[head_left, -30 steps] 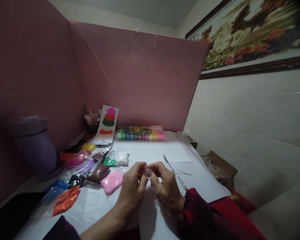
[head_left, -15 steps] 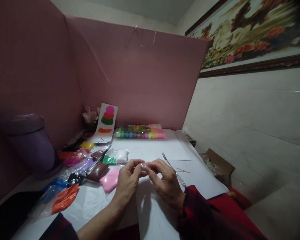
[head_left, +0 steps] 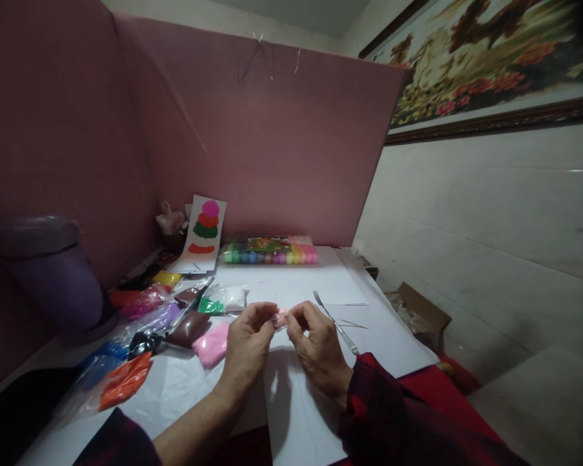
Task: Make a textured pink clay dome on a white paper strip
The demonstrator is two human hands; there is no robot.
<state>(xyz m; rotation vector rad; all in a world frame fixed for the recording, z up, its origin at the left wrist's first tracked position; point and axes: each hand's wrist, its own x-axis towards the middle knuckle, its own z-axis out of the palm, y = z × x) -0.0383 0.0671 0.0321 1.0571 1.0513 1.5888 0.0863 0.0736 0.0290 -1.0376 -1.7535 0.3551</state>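
Between the fingertips of both hands is a small pinkish packet in clear plastic (head_left: 280, 319), held just above the white paper. My left hand (head_left: 251, 343) pinches its left end, and my right hand (head_left: 317, 346) pinches the right end. A pink clay packet (head_left: 212, 345) lies left of my left hand, with a brown packet (head_left: 188, 328) beside it. Behind them are a green and white pair of packets (head_left: 223, 300). To the right of my right hand lies a metal fork (head_left: 337, 323), near some thin sticks (head_left: 354, 324).
Orange clay packet (head_left: 125, 382) and other colored bags lie at the left, by a purple bin (head_left: 58, 285). A tray of colored clay (head_left: 271, 252) and a painted card (head_left: 203, 236) stand at the back. An open cardboard box (head_left: 425, 314) is beyond the table's right side.
My right hand's fingertips have drawn slightly away from my left hand's, and more of the pinkish packet shows between them. The whole view has shifted slightly.
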